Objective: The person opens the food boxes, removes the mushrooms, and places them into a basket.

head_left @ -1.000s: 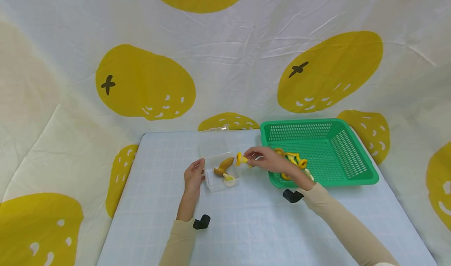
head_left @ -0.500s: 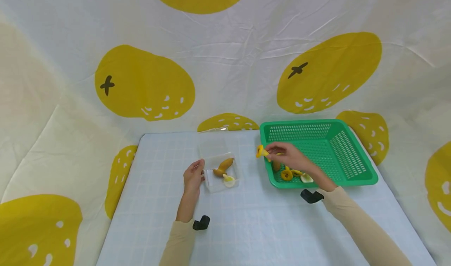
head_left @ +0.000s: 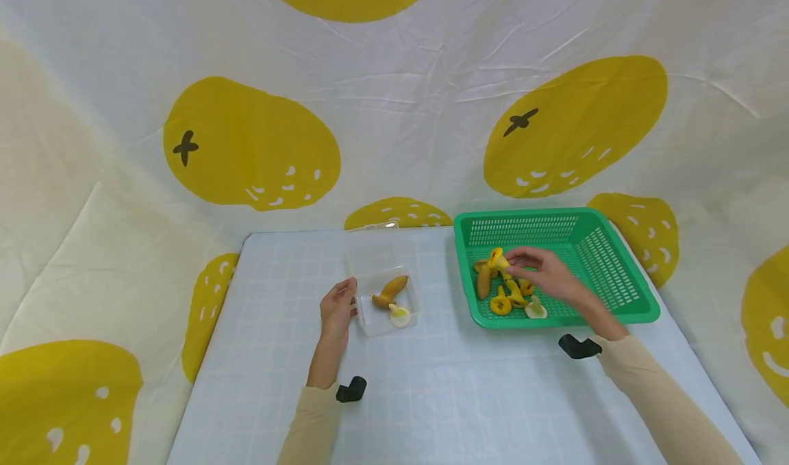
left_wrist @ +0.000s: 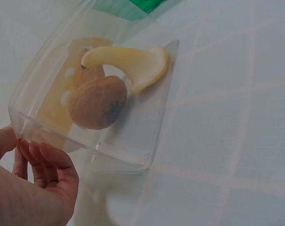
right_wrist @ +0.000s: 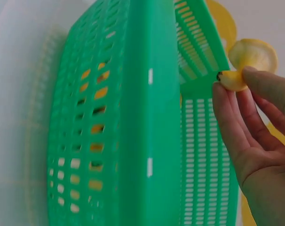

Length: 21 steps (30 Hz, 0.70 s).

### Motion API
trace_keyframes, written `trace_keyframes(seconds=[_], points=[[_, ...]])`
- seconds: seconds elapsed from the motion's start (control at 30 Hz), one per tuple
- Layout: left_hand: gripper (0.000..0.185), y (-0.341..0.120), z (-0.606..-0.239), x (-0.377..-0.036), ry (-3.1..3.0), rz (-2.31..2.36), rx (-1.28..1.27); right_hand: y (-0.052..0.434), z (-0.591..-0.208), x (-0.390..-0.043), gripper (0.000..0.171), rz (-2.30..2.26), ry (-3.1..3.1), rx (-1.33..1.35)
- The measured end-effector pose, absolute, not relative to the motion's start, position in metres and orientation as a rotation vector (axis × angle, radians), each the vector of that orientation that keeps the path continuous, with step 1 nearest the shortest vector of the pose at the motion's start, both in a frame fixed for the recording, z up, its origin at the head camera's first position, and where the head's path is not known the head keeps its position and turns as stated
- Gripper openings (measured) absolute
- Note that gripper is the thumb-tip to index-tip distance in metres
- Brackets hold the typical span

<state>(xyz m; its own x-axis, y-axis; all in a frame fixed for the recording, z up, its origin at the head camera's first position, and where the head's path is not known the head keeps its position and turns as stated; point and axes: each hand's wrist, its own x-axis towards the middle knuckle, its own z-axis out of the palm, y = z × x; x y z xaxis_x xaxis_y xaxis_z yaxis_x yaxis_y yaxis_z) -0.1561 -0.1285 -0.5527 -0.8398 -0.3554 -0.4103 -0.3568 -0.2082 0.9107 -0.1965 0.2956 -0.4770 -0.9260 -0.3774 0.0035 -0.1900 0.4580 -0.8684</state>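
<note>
The right hand [head_left: 542, 270] has moved away from the clear box [head_left: 385, 294] and now holds a yellow mushroom [head_left: 496, 258] in a pinching grip over the green basket [head_left: 616, 307]. The left hand [head_left: 337, 311] still holds the box's edge on the table [head_left: 277, 355].

Beige long sleeves [head_left: 653, 390] on both arms, a black wrist-mounted camera [head_left: 351, 389] at each cuff.
</note>
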Motion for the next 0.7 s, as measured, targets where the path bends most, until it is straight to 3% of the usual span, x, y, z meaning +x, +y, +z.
trace_keyframes(seconds=[0.7], points=[[0.046, -0.129, -0.554, -0.157, 1.948, 2.271, -0.893, 0.365, -0.504, -0.188, 0.032, -1.187, 2.646, -0.427]])
